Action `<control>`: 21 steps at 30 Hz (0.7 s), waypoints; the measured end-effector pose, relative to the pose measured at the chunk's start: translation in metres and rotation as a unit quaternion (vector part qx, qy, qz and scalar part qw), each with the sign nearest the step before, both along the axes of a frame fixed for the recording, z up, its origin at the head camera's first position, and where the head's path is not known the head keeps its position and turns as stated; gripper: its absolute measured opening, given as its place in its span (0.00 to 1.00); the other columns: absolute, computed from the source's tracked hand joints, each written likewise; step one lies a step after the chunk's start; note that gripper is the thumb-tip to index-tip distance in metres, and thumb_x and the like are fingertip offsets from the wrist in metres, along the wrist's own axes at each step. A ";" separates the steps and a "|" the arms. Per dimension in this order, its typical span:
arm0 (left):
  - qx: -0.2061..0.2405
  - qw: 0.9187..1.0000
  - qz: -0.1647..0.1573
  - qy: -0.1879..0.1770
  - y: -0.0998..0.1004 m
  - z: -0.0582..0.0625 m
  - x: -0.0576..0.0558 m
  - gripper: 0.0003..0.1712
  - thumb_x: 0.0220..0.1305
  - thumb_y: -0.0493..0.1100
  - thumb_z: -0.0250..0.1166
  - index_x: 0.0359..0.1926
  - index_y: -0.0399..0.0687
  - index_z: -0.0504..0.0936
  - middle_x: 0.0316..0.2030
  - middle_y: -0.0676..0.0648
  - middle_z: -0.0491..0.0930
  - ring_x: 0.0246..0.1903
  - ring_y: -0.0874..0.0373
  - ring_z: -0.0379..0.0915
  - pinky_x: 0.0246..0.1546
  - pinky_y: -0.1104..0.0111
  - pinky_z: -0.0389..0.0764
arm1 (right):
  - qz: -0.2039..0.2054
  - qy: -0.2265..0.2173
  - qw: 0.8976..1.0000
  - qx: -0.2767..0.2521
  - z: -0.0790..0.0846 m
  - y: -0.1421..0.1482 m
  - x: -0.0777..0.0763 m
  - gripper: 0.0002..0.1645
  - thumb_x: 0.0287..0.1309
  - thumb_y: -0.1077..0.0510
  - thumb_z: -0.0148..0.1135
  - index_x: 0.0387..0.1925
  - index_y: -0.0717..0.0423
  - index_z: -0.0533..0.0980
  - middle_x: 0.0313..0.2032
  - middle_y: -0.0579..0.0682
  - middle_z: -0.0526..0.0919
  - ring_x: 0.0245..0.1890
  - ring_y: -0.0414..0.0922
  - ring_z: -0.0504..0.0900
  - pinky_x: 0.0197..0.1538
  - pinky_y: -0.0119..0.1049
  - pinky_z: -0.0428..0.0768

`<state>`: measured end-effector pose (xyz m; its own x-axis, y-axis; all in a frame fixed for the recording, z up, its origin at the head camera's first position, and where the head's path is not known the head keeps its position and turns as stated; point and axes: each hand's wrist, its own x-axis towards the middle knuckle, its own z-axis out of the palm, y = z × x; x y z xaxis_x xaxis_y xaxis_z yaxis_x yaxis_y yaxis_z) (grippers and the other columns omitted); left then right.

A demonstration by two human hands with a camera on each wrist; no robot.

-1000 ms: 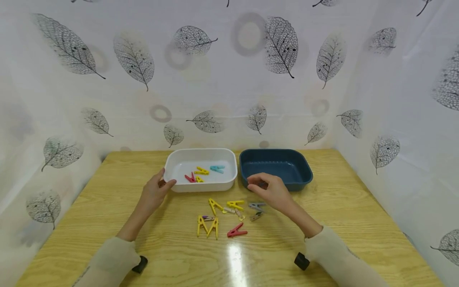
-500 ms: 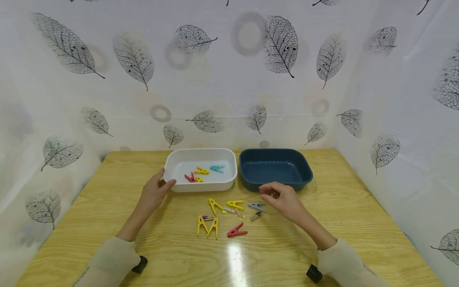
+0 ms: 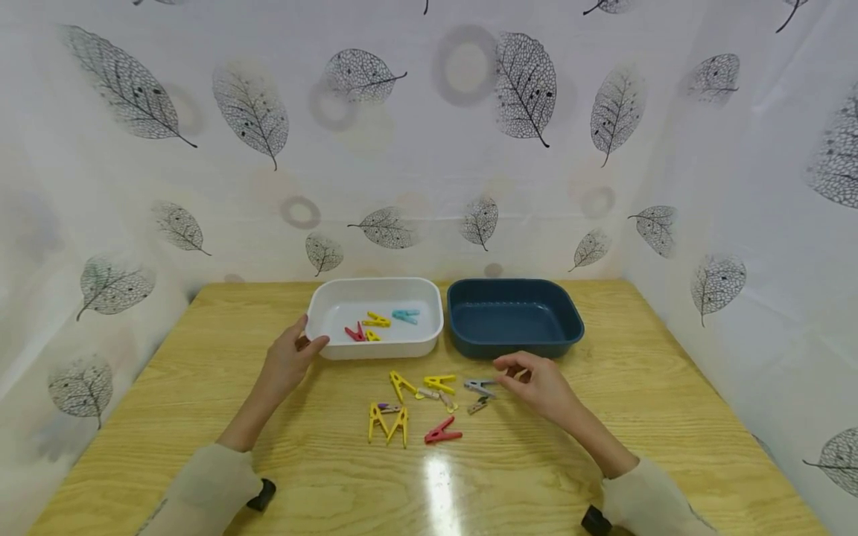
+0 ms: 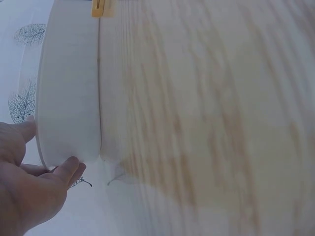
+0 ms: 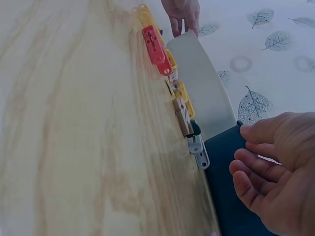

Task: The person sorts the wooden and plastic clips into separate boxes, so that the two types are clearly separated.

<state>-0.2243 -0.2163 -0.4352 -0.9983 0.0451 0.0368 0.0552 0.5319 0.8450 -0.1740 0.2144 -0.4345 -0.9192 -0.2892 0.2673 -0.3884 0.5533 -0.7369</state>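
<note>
My left hand grips the near left corner of a white plastic basin, thumb at the front rim and fingers along the end wall. Inside that basin lie several clothespins in yellow, red and light blue. My right hand hovers with loosely bent fingers and nothing in them, just right of a grey clothespin. On the table around it are a wooden clothespin with a dark green decoration, a red clothespin, a yellow clothespin and several more yellow and small wooden ones.
A dark blue basin stands right of the white one, behind my right hand, with nothing inside. Both are near the back edge of the wooden table. A white curtain with a leaf print hangs behind and at both sides.
My right hand has moved from the blue basin's front left rim toward me and to the right, beside the grey clothespin. My left hand stays on the white basin.
</note>
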 end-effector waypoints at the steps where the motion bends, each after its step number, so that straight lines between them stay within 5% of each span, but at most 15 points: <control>1: 0.001 1.000 0.000 -0.001 0.000 0.000 0.000 0.44 0.79 0.45 0.59 0.78 0.25 0.46 0.76 0.24 0.50 0.71 0.32 0.61 0.65 0.52 0.73 | -0.001 -0.001 1.000 0.002 -0.001 0.001 0.000 0.12 0.63 0.65 0.71 0.46 0.67 0.84 0.41 0.55 0.88 0.37 0.44 0.84 0.37 0.32 0.85; 21: -0.008 1.000 0.000 -0.001 0.001 0.003 0.002 0.43 0.79 0.46 0.59 0.78 0.25 0.46 0.76 0.23 0.51 0.71 0.32 0.60 0.66 0.52 0.73 | 0.020 -0.024 0.999 0.023 -0.020 0.005 -0.004 0.17 0.59 0.66 0.74 0.48 0.72 0.82 0.37 0.53 0.86 0.34 0.40 0.82 0.36 0.30 0.83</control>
<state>-0.2225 -0.2150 -0.4322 -0.9984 0.0460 0.0337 0.0533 0.5447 0.8369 -0.1779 0.2190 -0.4549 -0.9179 -0.3368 0.2096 -0.3762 0.5715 -0.7293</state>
